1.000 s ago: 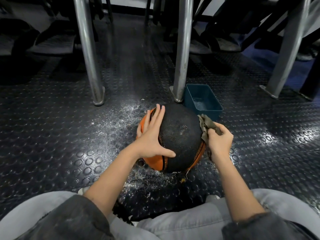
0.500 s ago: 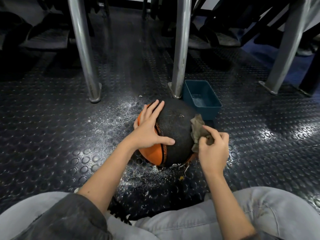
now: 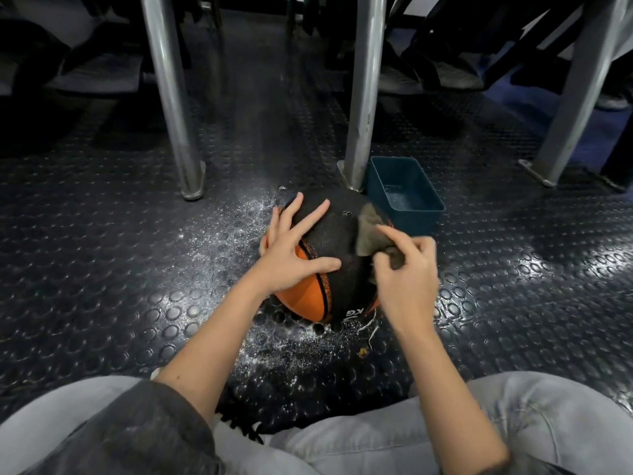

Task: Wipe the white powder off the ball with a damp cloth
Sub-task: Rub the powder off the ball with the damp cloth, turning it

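A black and orange ball (image 3: 337, 234) sits on the studded dark floor between my knees. My left hand (image 3: 291, 250) lies spread over its left side, fingers straight and thumb across the front. My right hand (image 3: 406, 269) pinches a grey-brown cloth (image 3: 370, 231) and holds it against the ball's upper right side. The cloth covers part of the black panel. White powder (image 3: 239, 217) is scattered on the floor left of the ball and in front of it.
A teal tub (image 3: 428, 214) holding a little water stands just behind the ball on the right. Metal legs (image 3: 171, 97) (image 3: 363, 97) rise behind the ball, a third one (image 3: 575, 97) at far right. String scraps (image 3: 368, 329) lie by the ball's base.
My right hand has brought the cloth from the ball's right edge up onto its upper right surface. My left hand has kept its place on the ball.
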